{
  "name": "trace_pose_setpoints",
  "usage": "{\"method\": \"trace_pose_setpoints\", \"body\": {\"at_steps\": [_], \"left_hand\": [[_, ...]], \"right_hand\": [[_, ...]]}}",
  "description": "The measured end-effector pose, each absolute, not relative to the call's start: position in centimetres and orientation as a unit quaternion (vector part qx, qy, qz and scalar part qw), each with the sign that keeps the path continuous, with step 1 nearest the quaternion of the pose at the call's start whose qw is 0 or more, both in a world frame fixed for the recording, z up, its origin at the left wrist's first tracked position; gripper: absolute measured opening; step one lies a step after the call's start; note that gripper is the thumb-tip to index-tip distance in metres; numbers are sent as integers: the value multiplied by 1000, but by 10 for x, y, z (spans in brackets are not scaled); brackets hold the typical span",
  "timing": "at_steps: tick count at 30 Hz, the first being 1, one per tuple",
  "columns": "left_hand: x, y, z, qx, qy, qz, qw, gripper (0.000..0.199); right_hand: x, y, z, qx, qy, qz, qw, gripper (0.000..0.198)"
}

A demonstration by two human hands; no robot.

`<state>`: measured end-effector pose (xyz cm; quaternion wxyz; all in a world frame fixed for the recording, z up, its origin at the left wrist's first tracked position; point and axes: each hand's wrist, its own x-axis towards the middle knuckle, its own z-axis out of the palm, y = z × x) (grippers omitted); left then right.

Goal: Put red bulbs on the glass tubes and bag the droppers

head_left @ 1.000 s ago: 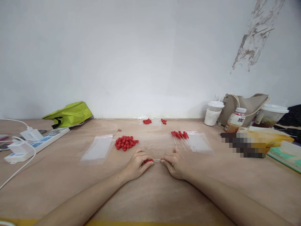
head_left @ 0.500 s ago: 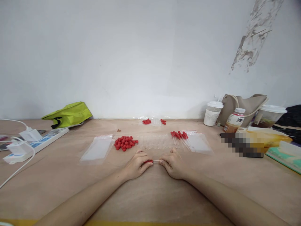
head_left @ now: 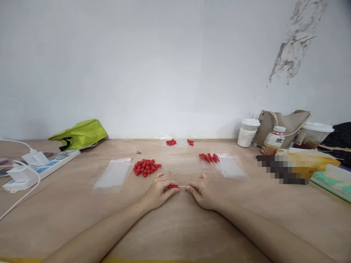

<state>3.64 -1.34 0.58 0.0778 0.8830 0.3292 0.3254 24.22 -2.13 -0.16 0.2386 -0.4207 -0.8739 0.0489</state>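
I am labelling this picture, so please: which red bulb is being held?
The bulb in the left hand, with a tube running to the right hand; the other bulbs lie unheld.

A red bulb (head_left: 173,186) is pinched by the left hand (head_left: 160,190), and against it a thin clear tube (head_left: 182,187) is held by the right hand (head_left: 203,191)! Just beyond, a row of tubes (head_left: 179,166) is flanked by heaped red bulbs (head_left: 145,168) and, to the right, by red-capped droppers (head_left: 209,158); outside these, plastic bags (head_left: 112,176) are laid flat.

You have room on the tabletop (head_left: 178,230) at lower centre; red bulbs (head_left: 145,167) and clear tubes (head_left: 179,165) obstruct you mid-frame.
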Motion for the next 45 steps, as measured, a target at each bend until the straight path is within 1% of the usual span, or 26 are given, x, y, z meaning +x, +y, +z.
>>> {"method": "trace_pose_setpoints", "body": {"at_steps": [9,15,16,18,19,20,22,23,25,27,31,35,40,45], "left_hand": [[39,-14,5,884,322,327,86,14],[31,-10,4,872,341,342,75,13],[28,-9,4,866,348,351,71,17],[23,-7,2,852,369,366,60,36],[20,-6,1,847,379,369,53,43],[17,-5,1,844,388,369,47,46],[14,-4,-1,842,399,361,37,42],[13,-4,-1,844,401,354,34,39],[13,-4,-1,848,403,343,31,35],[14,-4,-1,855,400,330,29,32],[16,-4,0,866,389,313,28,25],[16,-4,0,871,379,310,38,20],[16,-3,0,870,382,305,53,16],[16,-3,1,873,379,300,66,13]], "right_hand": [[242,-19,-3,-402,-883,45,238,29],[242,-23,11,-378,-901,-32,212,28],[243,-23,13,-377,-902,-39,209,27],[249,-19,17,-397,-891,-41,217,26],[255,-15,18,-424,-875,-37,232,25],[261,-8,20,-462,-849,-28,253,26],[279,8,24,-567,-768,-6,297,28],[289,18,25,-625,-715,9,312,33],[308,36,28,-727,-615,10,305,38],[323,50,27,-772,-567,-9,286,35],[334,62,15,-792,-549,-21,265,28],[332,62,4,-794,-550,-14,260,31],[331,61,3,-792,-555,-1,255,28],[326,57,4,-775,-568,-35,273,26]]}}
